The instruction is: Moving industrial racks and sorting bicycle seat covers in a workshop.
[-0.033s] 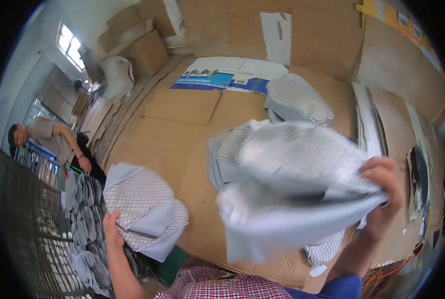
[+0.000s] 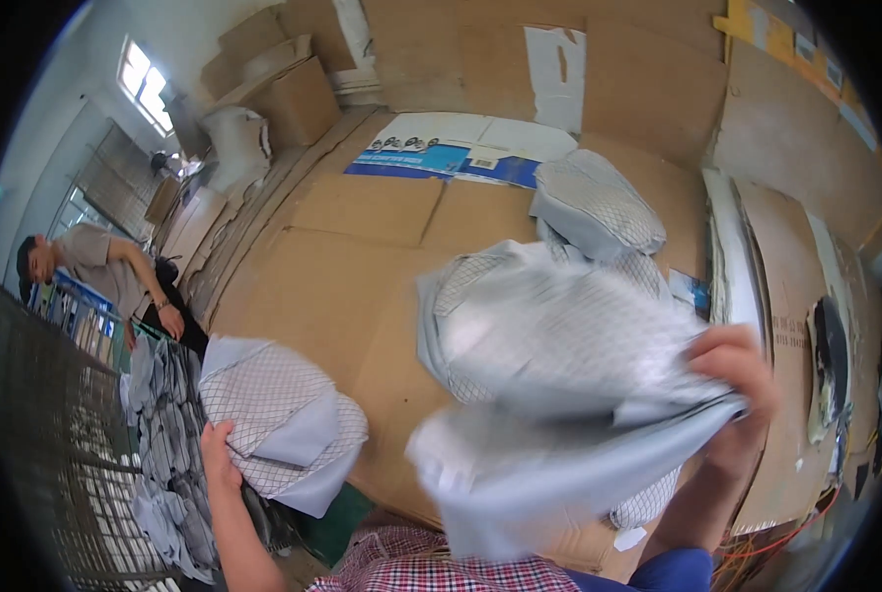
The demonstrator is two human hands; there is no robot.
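My left hand (image 2: 224,459) is closed on the edge of a grey sewn cover (image 2: 288,385) with a quilted diamond pattern and plain grey panels. At the right, my right hand (image 2: 737,380) grips a larger grey quilted cover (image 2: 579,335) by its edge. That cover is smeared by motion, and its dark opening gapes toward me. Partly behind it, another grey cover (image 2: 441,326) lies on the cardboard-covered table (image 2: 332,276). Farther back rests a rounded quilted cover (image 2: 599,202). A patterned piece (image 2: 646,501) shows beneath the cover in my right hand.
On the left, a co-worker (image 2: 95,266) leans beside a heap of grey pieces (image 2: 164,424). Cardboard panels (image 2: 648,69) wall the table's back, and stacked sheets (image 2: 786,296) stand along its right. A carton (image 2: 303,99) sits at the back left. An orange cord (image 2: 786,548) hangs at lower right.
The cover in my right hand has swung slightly down and left, along with the hand. The left hand's cover has shifted a little left.
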